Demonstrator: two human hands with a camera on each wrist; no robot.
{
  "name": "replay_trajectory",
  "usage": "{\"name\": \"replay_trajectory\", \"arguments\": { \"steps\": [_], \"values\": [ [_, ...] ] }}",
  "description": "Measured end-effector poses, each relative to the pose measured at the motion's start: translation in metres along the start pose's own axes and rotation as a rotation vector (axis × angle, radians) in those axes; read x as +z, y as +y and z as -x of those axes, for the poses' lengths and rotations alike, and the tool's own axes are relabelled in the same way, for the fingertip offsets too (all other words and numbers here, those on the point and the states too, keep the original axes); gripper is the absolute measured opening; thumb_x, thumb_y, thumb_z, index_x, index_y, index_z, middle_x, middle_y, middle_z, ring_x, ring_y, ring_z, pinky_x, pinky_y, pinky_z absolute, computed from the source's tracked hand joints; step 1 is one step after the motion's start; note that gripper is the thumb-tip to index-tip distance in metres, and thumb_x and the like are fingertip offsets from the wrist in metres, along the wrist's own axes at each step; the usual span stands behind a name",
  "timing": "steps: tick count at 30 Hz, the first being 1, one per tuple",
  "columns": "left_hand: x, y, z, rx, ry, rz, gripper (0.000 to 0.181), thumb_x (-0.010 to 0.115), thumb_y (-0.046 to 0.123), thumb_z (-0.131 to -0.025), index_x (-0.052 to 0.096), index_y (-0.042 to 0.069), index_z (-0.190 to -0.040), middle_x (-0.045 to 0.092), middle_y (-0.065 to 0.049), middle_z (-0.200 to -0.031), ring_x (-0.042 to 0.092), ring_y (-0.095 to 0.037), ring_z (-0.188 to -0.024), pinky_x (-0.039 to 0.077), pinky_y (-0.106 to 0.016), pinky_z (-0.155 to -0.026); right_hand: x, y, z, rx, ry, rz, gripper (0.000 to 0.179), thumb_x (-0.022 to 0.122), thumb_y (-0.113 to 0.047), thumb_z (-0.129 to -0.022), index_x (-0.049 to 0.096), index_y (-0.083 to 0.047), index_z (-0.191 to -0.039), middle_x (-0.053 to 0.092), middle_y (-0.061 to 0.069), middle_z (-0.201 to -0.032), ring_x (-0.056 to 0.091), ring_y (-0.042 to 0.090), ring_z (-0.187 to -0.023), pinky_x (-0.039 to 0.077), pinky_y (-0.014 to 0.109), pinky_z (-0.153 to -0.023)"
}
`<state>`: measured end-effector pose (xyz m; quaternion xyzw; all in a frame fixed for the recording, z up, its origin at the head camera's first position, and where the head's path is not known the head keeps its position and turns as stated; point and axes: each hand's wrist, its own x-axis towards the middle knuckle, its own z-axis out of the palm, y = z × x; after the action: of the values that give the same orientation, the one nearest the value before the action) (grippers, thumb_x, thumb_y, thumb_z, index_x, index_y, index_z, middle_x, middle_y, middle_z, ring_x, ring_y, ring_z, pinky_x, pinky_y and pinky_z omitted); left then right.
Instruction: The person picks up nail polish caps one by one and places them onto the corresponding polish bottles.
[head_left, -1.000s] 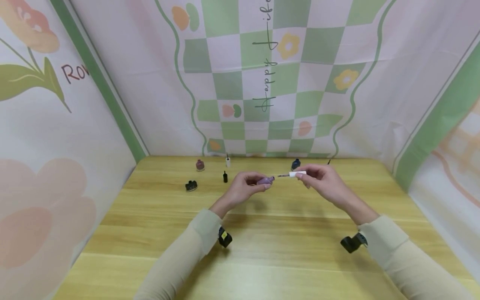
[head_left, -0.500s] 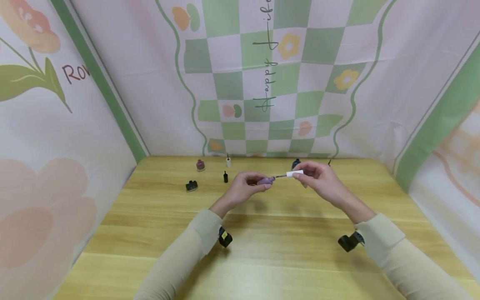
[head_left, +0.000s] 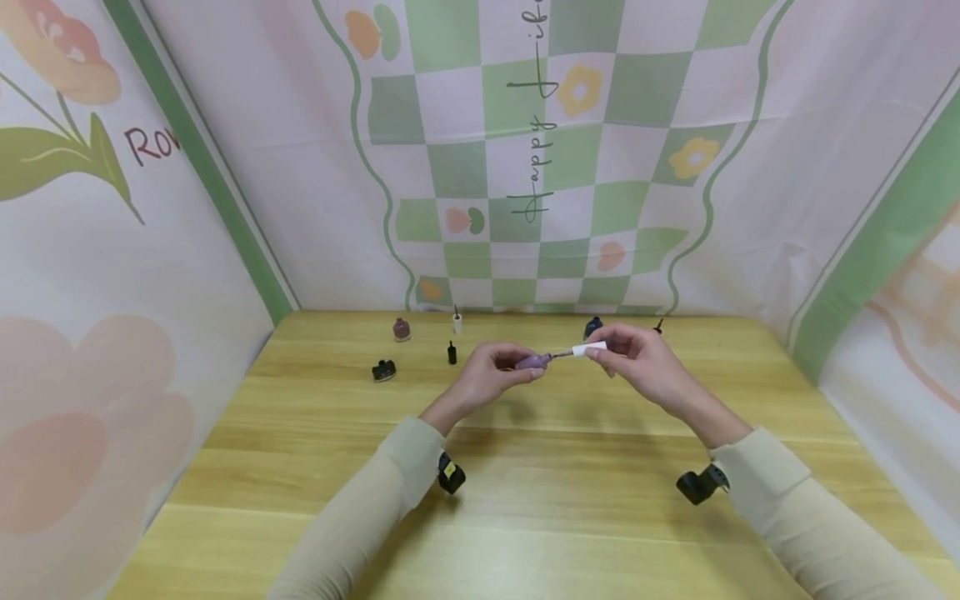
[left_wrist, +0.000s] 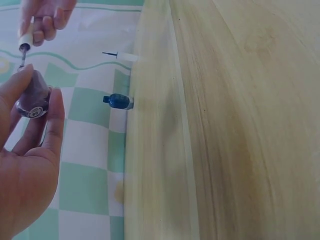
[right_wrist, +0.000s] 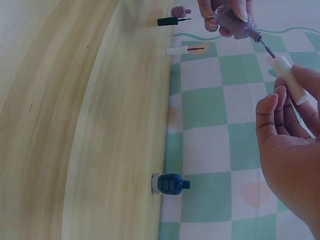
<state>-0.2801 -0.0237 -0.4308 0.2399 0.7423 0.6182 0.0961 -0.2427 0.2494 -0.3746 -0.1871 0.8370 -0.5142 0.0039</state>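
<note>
Above the table, my left hand (head_left: 483,379) holds a small purple nail polish bottle (head_left: 531,362) between thumb and fingers. The bottle is tilted, its neck pointing right. My right hand (head_left: 648,360) pinches a white nail polish cap (head_left: 590,348) whose thin brush reaches left to the bottle's mouth. In the right wrist view, the brush (right_wrist: 269,51) meets the neck of the bottle (right_wrist: 232,22), its tip hidden there. A round label shows on the bottle's base (left_wrist: 36,112) in the left wrist view.
A dark blue bottle (head_left: 592,325) stands behind my right hand, near another upright brush (head_left: 658,326). To the left are a dark red bottle (head_left: 401,331), a black bottle (head_left: 384,371), a white brush cap (head_left: 457,322) and a black one (head_left: 452,354). A printed curtain (head_left: 510,275) borders the table's back.
My right hand has moved slightly left, bringing the brush from a gap beside the bottle to its mouth. The left hand and bottle have stayed nearly still.
</note>
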Motion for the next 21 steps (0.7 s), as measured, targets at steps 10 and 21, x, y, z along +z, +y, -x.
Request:
{"name": "replay_trajectory", "arguments": {
  "steps": [10, 21],
  "values": [
    [0.0019, -0.0014, 0.0004, 0.006, -0.012, 0.015, 0.023, 0.080, 0.024, -0.092, 0.077, 0.013, -0.113, 0.075, 0.000, -0.104, 0.068, -0.017, -0.092, 0.055, -0.061, -0.092, 0.0029, 0.0054, -0.0003, -0.002, -0.009, -0.007, 0.020, 0.068, -0.023, -0.101, 0.068, -0.007, -0.113, 0.062, 0.010, -0.081, 0.055, 0.019, -0.067, 0.041, 0.031, -0.054],
    [0.0045, -0.0015, 0.0005, 0.023, -0.018, -0.004, 0.021, 0.080, 0.023, -0.092, 0.078, 0.014, -0.111, 0.075, 0.001, -0.103, 0.068, -0.017, -0.091, 0.058, -0.056, -0.088, 0.0076, 0.0084, -0.0013, -0.017, -0.033, -0.010, 0.019, 0.067, -0.022, -0.102, 0.068, -0.008, -0.114, 0.061, 0.010, -0.080, 0.052, 0.018, -0.065, 0.040, 0.029, -0.051]
  ]
}}
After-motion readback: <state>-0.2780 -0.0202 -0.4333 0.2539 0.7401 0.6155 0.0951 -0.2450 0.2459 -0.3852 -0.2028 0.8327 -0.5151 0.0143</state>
